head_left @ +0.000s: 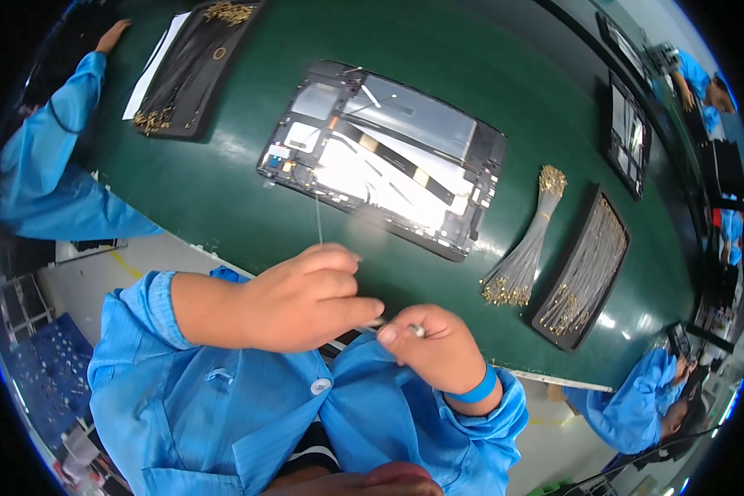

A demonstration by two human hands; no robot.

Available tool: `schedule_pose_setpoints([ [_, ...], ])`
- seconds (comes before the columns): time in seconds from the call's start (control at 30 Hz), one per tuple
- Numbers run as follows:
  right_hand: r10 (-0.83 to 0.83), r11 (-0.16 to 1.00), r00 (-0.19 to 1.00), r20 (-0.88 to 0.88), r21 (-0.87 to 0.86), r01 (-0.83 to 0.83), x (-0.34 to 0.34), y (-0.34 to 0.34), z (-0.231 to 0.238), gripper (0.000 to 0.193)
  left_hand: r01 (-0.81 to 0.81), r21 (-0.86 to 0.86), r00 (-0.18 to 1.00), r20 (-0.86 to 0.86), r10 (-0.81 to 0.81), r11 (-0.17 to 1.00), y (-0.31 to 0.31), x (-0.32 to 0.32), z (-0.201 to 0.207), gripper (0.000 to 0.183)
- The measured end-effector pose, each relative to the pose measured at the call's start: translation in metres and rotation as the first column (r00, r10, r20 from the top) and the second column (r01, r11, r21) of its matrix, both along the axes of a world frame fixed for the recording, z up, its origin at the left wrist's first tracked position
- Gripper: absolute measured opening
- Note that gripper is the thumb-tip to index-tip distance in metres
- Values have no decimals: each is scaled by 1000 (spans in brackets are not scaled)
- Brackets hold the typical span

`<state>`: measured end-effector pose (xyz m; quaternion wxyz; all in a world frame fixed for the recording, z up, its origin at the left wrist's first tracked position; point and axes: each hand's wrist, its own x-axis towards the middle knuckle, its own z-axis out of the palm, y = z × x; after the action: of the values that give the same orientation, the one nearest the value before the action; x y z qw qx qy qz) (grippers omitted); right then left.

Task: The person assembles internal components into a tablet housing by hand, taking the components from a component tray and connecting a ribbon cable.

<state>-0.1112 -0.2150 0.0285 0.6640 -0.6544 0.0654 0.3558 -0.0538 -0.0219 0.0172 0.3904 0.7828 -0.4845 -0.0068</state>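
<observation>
1. The room: a workshop with a pale floor marked by a yellow line. A co-worker's blue sleeve reaches in at the left; a second co-worker sits at the lower right, and others are farther off.

2. The desk: broad, dark green and smooth, with glare in patches; the fisheye bends its edges.

3. The open device: a flat, dark-framed unit lying tilted on the desk just beyond the hands, its boards and bright panels exposed. A second dark unit lies at the far right.

4. Two black trays of gold-tipped cables: the left tray overlaps a white sheet; the right tray stands beside a loose cable bundle.

5. The left hand: thumb and forefinger pinched around a slender piece. The right hand, with a blue wristband, closes its fingertips around a small white piece.

6. The grey cable: thin, running from the device's near edge to the left hand, whose fingers hide the rest. The step appears to be preparing small parts between the fingertips; the next move seems to call for a light grip without tugging the cable.
</observation>
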Motion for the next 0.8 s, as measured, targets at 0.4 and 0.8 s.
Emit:
schedule_pose_setpoints([
  [0.4,-811,525,431,396,165,835,61,9,-14,41,-300,126,947,159,279,946,-33,43,-35,19],
  [0.8,-657,535,303,690,144,833,62,20,-47,30,-283,182,955,146,259,942,-32,45,-34,13],
])
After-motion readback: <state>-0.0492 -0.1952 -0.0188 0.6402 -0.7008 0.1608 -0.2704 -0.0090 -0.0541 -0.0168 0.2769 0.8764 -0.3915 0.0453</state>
